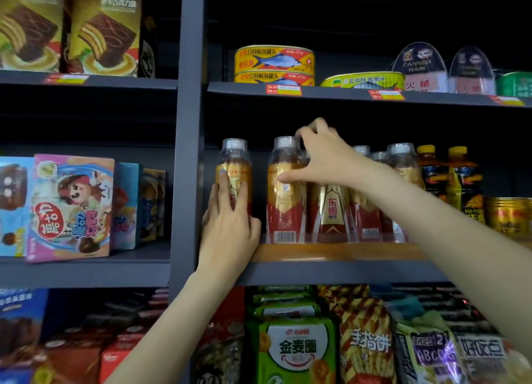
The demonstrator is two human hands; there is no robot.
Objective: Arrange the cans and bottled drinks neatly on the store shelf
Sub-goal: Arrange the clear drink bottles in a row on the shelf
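Left hand (230, 213) grips the end bottle (234, 173), steadying it. Right hand (322, 156) pinches its neighbour (285, 199), likely closing the gap between them.

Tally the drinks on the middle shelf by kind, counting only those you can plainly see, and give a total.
Red-and-gold bottles with clear caps: 6 plainly seen, one held by the left hand, one touched by the right hand; more may be hidden behind
Dark bottles with yellow caps: 2
Gold cans: 1 plainly seen, at the frame edge
Total: 9
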